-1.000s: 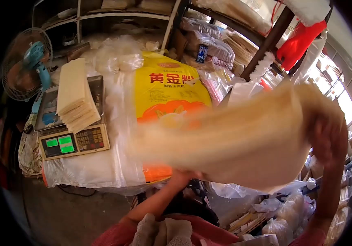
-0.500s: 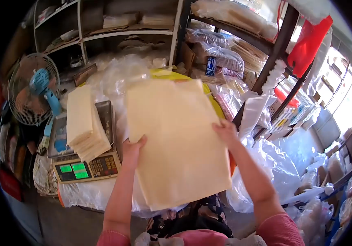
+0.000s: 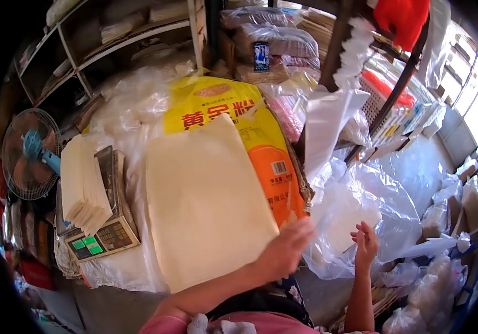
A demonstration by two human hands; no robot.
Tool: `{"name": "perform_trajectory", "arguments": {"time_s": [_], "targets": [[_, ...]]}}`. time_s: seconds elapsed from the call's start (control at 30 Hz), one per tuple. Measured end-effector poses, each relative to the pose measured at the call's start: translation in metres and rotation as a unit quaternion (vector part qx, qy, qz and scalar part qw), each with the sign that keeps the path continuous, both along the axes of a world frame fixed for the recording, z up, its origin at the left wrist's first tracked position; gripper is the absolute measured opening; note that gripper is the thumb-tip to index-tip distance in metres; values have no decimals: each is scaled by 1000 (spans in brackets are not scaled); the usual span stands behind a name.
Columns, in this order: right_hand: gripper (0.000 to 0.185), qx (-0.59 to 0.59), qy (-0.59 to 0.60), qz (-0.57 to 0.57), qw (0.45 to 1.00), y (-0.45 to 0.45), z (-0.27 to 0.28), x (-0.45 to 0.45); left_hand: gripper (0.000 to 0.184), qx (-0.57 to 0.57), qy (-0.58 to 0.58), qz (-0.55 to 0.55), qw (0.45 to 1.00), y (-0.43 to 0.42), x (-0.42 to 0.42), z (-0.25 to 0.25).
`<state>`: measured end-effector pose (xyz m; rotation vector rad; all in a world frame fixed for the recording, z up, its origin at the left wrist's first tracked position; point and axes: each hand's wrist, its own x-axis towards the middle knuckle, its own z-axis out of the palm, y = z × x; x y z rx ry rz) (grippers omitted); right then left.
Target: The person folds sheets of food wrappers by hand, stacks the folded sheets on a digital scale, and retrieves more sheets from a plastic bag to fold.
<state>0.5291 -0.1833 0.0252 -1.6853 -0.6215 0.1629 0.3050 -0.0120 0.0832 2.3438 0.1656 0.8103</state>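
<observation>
A large cream-coloured sheet or stack of sheets point(image 3: 205, 200) lies flat on a yellow and orange printed sack point(image 3: 275, 161). My left hand point(image 3: 288, 249) reaches across its lower right corner, empty and slightly blurred, fingers apart. To the right, my right hand point(image 3: 365, 245) is raised with loosely spread fingers, holding nothing, in front of a clear plastic bag point(image 3: 339, 222). On the left, a folded stack of cream sheets point(image 3: 82, 186) rests on a digital scale point(image 3: 105, 236) with green displays.
A fan point(image 3: 32, 153) stands at the far left. Shelves point(image 3: 133, 38) run along the back. A dark post and rack with a white basket point(image 3: 380, 103) stand at the right, below a red bag point(image 3: 403, 22). Filled plastic bags point(image 3: 428, 289) lie at the lower right.
The large cream sheets, swung and then held between both hands, now lie on the sack. Both hands have let go and moved right. The camera view has shifted.
</observation>
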Motion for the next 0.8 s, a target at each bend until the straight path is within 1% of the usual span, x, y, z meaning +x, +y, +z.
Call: {"name": "perform_trajectory", "arguments": {"time_s": [0.03, 0.1, 0.13, 0.17, 0.23, 0.27, 0.3, 0.37, 0.4, 0.43, 0.5, 0.53, 0.57, 0.63, 0.67, 0.7, 0.73, 0.77, 0.8], "targets": [[31, -36, -1, -20, 999, -16, -28, 14, 53, -14, 17, -42, 999, -13, 16, -1], [34, -100, -3, -14, 995, -32, -59, 22, 51, -20, 13, -114, 993, -32, 52, -20], [36, -131, -3, -11, 991, -38, -74, 25, 50, -20, 27, -126, 991, -41, 67, -28], [38, -127, 14, -9, 992, -38, -93, 27, 49, -19, 40, -139, 989, -48, 82, -35], [38, -150, 4, 13, 989, -36, -139, 32, 48, -6, 64, -155, 986, -56, 105, -58], [36, -201, -74, 77, 974, -36, -162, 36, 47, 3, 73, -163, 984, -57, 119, -74], [35, -255, -146, 138, 946, -38, -185, 39, 47, 7, 82, -176, 981, -62, 131, -88], [33, -217, -175, 111, 954, -37, -237, 13, 45, 51, 173, -204, 962, -55, 149, -100], [30, -301, -49, 148, 941, -43, -246, 2, 46, 89, 160, -167, 969, -53, 154, -126], [29, -371, 81, 181, 907, -53, -254, -11, 46, 71, 240, -156, 955, -43, 158, -131], [30, -425, 124, 226, 868, -78, -284, -38, 46, 83, 350, -50, 932, -34, 155, -149], [29, -452, 123, 224, 854, -90, -292, -47, 44, 123, 423, -12, 898, -32, 154, -158], [29, -445, 151, 198, 860, -101, -299, -49, 42, 162, 491, 29, 855, -31, 154, -166], [29, -429, 200, 151, 868, -124, -307, -44, 39, 179, 518, 40, 836, -34, 153, -178], [29, -406, 221, 102, 881, -127, -304, -34, 37, 188, 531, 47, 825, -35, 153, -177], [28, -337, 302, 48, 890, -128, -303, -24, 35, 177, 521, 30, 834, -36, 152, -176], [27, -264, 379, -8, 887, -128, -300, -13, 34, 166, 512, 13, 843, -37, 153, -164], [26, -237, 367, -25, 899, -133, -306, 0, 32, 154, 502, -3, 851, -39, 153, -154], [25, -211, 354, -42, 910, -137, -311, 9, 28, 172, 482, 3, 859, -44, 152, -149]]}}
